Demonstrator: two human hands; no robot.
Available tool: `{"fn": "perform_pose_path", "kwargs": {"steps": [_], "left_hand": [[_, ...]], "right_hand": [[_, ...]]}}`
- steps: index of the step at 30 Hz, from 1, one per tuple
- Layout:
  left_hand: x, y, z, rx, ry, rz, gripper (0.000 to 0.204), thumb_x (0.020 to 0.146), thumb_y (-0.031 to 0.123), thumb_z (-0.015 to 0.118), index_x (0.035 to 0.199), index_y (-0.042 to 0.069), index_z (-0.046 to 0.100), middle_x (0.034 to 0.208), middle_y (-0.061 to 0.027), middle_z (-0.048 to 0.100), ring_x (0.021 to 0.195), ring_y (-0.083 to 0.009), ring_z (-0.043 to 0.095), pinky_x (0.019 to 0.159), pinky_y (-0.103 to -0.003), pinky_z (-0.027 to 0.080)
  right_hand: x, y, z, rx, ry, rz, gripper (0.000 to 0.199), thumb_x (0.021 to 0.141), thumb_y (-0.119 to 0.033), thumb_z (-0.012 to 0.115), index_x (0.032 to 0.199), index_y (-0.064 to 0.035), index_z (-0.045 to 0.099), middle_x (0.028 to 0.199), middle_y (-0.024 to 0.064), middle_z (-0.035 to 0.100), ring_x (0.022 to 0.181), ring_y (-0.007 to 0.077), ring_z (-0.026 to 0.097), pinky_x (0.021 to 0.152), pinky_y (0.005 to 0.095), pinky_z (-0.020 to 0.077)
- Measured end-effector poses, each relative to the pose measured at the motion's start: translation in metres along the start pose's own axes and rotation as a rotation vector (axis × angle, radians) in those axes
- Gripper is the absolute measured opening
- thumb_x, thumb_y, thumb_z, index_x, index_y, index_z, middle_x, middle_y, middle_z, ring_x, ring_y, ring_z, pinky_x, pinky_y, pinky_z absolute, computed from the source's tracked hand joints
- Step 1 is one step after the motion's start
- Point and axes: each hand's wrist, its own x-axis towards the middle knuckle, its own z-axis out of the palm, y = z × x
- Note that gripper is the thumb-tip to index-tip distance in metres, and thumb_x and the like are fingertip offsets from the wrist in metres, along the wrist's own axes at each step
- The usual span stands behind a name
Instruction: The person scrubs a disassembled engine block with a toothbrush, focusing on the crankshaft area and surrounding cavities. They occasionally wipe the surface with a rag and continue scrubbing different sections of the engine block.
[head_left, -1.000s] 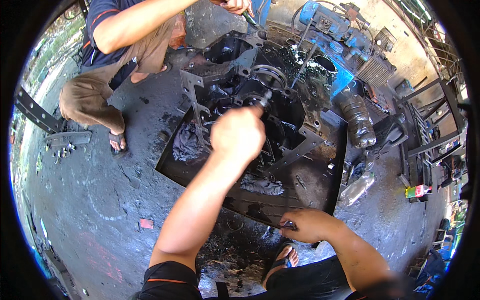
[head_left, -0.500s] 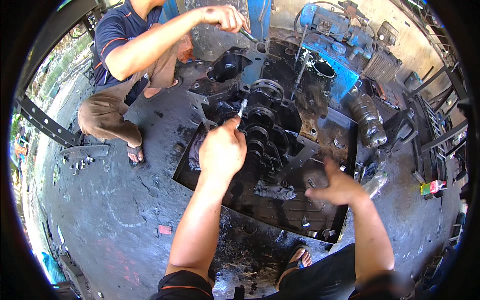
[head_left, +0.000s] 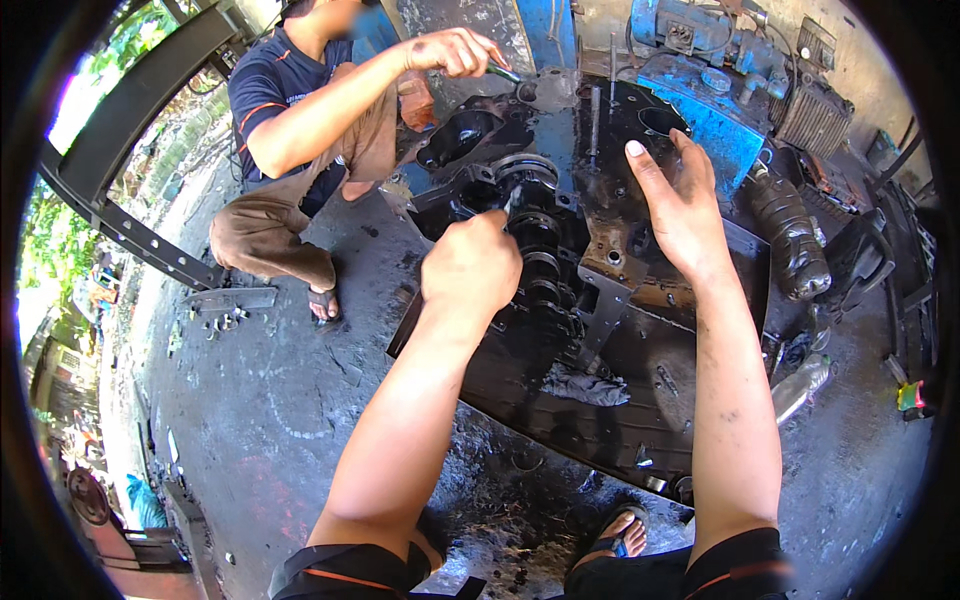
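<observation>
Protruding above left grip (head_left: 482, 268): tool (head_left: 512, 198).

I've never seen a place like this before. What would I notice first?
First comes the big, greasy black engine block lying open in the middle of the dirty floor. The person's left hand is closed around a small metal tool at the stacked round crankshaft, while the right hand rests spread on the block. At the top left, a crouching co-worker's hand works at the block's far end.
</observation>
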Motion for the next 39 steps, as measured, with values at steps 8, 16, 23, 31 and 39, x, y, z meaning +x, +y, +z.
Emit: {"fn": "perform_pose_path", "kwargs": {"steps": [8, 16, 23, 31, 39], "left_hand": [[-0.009, 0.017, 0.001, -0.011, -0.014, -0.172, 0.033, 0.095, 0.017, 0.057, 0.122, 0.008, 0.073, 0.104, -0.0290, 0.074, 0.101, -0.0438, 0.074, 0.091, -0.052, 0.059], [0.029, 0.036, 0.025, 0.165, -0.070, -0.186, 0.033, 0.098, 0.013, 0.057, 0.129, 0.007, 0.068, 0.110, -0.0231, 0.076, 0.107, -0.0392, 0.075, 0.093, -0.048, 0.061], [-0.014, 0.012, -0.001, 0.157, -0.055, -0.174, 0.036, 0.097, 0.020, 0.058, 0.129, 0.012, 0.072, 0.102, -0.0238, 0.076, 0.098, -0.0400, 0.075, 0.088, -0.051, 0.060], [-0.027, -0.015, 0.008, 0.336, -0.154, -0.014, 0.051, 0.096, 0.017, 0.058, 0.147, 0.014, 0.061, 0.103, -0.0193, 0.074, 0.092, -0.0365, 0.077, 0.078, -0.049, 0.063], [-0.020, -0.030, -0.020, 0.237, -0.144, -0.001, 0.053, 0.096, 0.016, 0.056, 0.150, 0.015, 0.059, 0.106, -0.0186, 0.075, 0.093, -0.0371, 0.077, 0.080, -0.051, 0.062]], "right_hand": [[0.015, 0.015, 0.030, 0.130, 0.021, 0.087, 0.087, 0.095, -0.063, 0.068, 0.150, 0.0010, 0.049, 0.162, 0.0466, 0.018, 0.156, 0.0551, 0.015, 0.126, 0.0561, 0.0202], [0.013, 0.013, 0.038, 0.186, 0.128, 0.072, 0.098, 0.092, -0.058, 0.074, 0.158, 0.0027, 0.033, 0.163, 0.0457, 0.016, 0.157, 0.0538, 0.012, 0.128, 0.0562, 0.0150], [0.016, 0.018, 0.044, 0.344, 0.180, 0.022, 0.093, 0.095, -0.056, 0.072, 0.156, 0.0033, 0.036, 0.162, 0.0435, 0.021, 0.158, 0.0501, 0.013, 0.127, 0.0555, 0.0148], [0.017, 0.006, 0.029, 0.067, 0.259, -0.046, 0.090, 0.095, -0.051, 0.075, 0.155, 0.0054, 0.038, 0.161, 0.0388, 0.029, 0.156, 0.0478, 0.023, 0.127, 0.0532, 0.0210], [-0.008, -0.034, 0.025, 0.076, 0.085, -0.277, 0.086, 0.093, -0.049, 0.078, 0.151, 0.0040, 0.044, 0.156, 0.0332, 0.041, 0.152, 0.0447, 0.034, 0.125, 0.0502, 0.0269]]}}
